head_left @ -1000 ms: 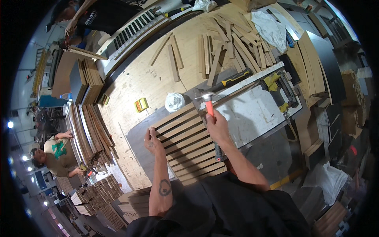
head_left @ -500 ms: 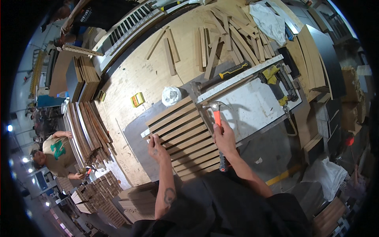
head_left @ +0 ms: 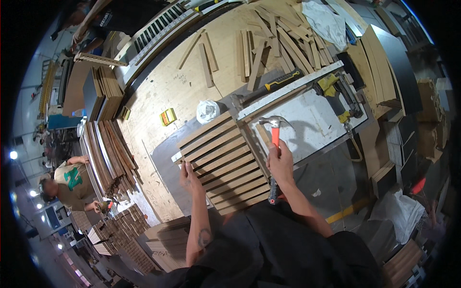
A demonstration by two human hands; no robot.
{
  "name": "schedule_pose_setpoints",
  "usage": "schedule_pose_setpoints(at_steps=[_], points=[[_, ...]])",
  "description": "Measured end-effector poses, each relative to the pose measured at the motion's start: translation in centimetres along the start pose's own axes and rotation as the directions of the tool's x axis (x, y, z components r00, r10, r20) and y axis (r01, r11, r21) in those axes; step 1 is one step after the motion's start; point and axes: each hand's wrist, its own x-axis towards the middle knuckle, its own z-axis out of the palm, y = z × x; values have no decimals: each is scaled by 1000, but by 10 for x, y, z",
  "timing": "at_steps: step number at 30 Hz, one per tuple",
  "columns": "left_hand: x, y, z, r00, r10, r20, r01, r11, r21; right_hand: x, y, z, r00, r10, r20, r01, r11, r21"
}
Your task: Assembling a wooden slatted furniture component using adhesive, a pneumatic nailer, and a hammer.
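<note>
A slatted wooden panel (head_left: 225, 163) lies on the grey bench top in front of me. My left hand (head_left: 190, 175) rests on the panel's left edge, fingers pressing on a slat. My right hand (head_left: 281, 163) grips the orange handle of a claw hammer (head_left: 274, 132), whose steel head hangs just past the panel's far right corner, over a pale board (head_left: 312, 120).
A second hammer with a yellow-black grip (head_left: 269, 89) and a yellow nail gun (head_left: 336, 93) lie beyond. Loose slats (head_left: 273, 38) litter the plywood table (head_left: 158, 96). A white bag (head_left: 207, 111) and yellow box (head_left: 168, 116) sit nearby. Slat stacks (head_left: 110, 149) and other people stand left.
The hammer has swung from one side of the panel's far right corner toward the pale board and now hangs raised. My left hand stayed on the panel's left edge.
</note>
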Motion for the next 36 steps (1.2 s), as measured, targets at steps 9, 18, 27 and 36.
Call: schedule_pose_setpoints(at_steps=[9, 18, 27, 36], points=[[-24, 2, -3, 993, 27, 115, -27, 1000, 2, -9, 36, -11, 986, 48, 160, -25, 989, -146], [1, 4, 3, 991, -3, 133, 16, 995, -100, 11, 22, 25, 948, -304, 97, 317, 858, -405], [-3, 8, 7, 994, -46, 100, 65, 979, -194, 15, 39, 19, 982, -151, 110, 175, 953, -247], [-20, -1, 0, 996, -28, 82, 40, 988, -151, -5, 52, 7, 992, -111, 66, 120, 980, -159]])
